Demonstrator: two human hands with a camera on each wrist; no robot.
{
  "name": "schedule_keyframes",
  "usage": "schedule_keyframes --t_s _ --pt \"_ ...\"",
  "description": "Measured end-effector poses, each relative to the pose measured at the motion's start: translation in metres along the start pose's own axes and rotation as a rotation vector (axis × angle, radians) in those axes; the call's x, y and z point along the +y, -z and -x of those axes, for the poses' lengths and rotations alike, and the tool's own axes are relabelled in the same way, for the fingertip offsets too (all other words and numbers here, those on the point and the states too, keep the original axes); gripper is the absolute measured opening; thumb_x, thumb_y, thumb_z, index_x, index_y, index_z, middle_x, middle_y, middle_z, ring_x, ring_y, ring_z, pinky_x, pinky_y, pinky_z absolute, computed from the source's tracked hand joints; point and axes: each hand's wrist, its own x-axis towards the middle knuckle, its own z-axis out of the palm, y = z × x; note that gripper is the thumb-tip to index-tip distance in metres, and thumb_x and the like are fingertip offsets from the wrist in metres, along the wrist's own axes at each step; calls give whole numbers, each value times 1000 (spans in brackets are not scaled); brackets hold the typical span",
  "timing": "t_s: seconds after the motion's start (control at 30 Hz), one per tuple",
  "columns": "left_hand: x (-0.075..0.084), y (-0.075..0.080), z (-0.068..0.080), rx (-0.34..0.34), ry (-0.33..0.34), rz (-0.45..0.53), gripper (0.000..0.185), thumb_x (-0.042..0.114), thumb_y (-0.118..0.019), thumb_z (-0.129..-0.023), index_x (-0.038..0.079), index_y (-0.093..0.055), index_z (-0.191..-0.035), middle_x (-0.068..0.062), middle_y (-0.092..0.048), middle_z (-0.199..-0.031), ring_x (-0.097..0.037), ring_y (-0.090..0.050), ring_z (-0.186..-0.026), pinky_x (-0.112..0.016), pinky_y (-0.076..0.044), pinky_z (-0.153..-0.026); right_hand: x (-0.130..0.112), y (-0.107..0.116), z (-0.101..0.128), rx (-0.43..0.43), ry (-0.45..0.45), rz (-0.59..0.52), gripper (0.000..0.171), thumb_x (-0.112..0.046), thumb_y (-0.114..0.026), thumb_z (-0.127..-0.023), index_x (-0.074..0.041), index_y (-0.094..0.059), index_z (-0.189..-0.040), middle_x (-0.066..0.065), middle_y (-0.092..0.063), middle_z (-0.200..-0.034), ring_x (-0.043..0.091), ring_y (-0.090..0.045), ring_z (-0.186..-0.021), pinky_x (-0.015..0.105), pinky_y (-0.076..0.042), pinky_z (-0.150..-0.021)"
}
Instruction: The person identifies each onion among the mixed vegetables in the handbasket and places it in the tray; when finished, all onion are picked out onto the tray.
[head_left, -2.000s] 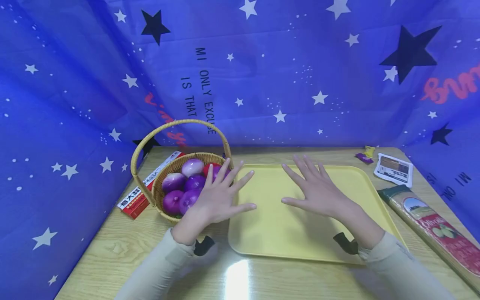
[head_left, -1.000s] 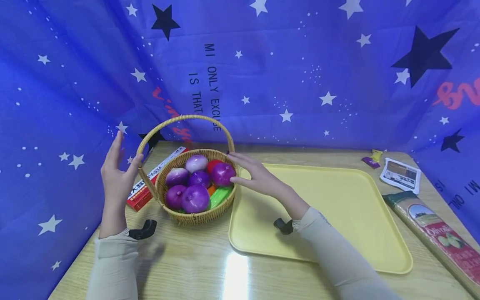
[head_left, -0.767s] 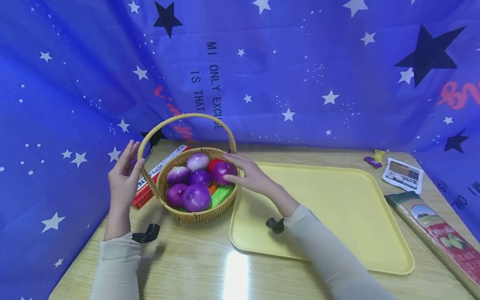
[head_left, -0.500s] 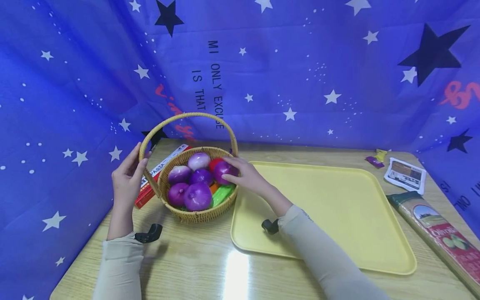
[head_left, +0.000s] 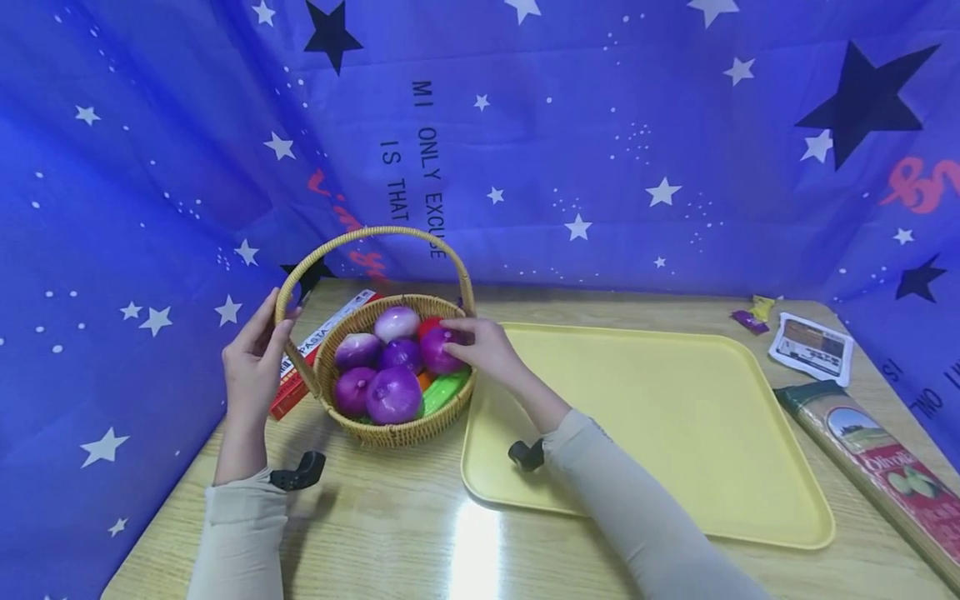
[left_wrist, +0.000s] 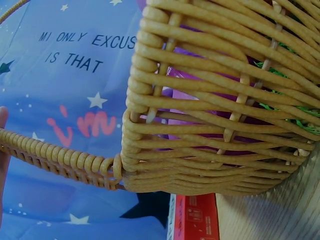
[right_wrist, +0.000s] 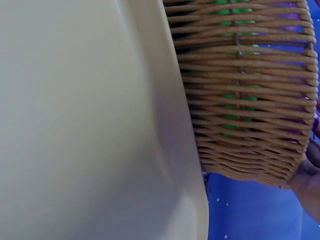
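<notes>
A wicker basket (head_left: 390, 429) with a tall hoop handle (head_left: 375, 231) stands at the table's left and holds several purple onions. My right hand (head_left: 483, 354) reaches over the basket's right rim, its fingers curled on one purple onion (head_left: 433, 354). My left hand (head_left: 251, 367) holds the handle's left foot between thumb and fingers. The left wrist view has the basket wall (left_wrist: 210, 125) and handle (left_wrist: 60, 160) close up. In the right wrist view, the basket (right_wrist: 240, 100) stands next to the yellow tray (right_wrist: 75, 125).
A yellow tray (head_left: 675, 417) lies right of the basket. A red pasta box (head_left: 288, 392) lies behind the basket on the left. A long pasta packet (head_left: 870, 458), a white packet (head_left: 813, 347) and small sweets (head_left: 752, 317) sit at the right. Blue star cloth walls the table.
Both hands left the tray and went to the basket. The left hand came in onto the handle's left side, and the right hand's fingers curled over the onion at the right rim.
</notes>
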Motion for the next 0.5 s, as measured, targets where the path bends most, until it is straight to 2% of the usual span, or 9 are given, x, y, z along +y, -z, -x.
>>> schedule_keyframes --t_s 0.13,0.27,0.4,0.5 --pt "1 -1 1 -4 12 -2 41 8 -56 -93 16 -54 -133 23 -66 -107 6 -65 -98 -8 -50 -85 0 -4 -1 2 -25 4 43 -17 -72 -81 -9 -63 -123 13 -59 -130 29 -51 -127 41 -39 -110" --pt "1 -2 1 -1 4 1 41 7 -56 -93 15 -54 -133 23 -66 -107 6 -65 -98 -8 -50 -84 -2 -5 -3 -31 12 53 48 -17 -73 -81 -6 -60 -126 14 -59 -129 29 -53 -125 39 -41 -108" --pt "1 -2 1 1 -3 1 41 6 -55 -93 15 -54 -134 22 -66 -107 6 -65 -98 -8 -50 -84 -5 -4 -4 -99 66 138 55 -18 -74 -80 -4 -56 -129 14 -59 -130 30 -54 -123 40 -42 -107" --pt "1 -2 1 1 -11 6 42 6 -54 -94 15 -53 -134 21 -65 -110 6 -65 -98 -8 -49 -85 -6 -5 -6 -161 127 246 61 -21 -75 -79 -4 -53 -133 16 -55 -134 31 -52 -125 42 -43 -107"
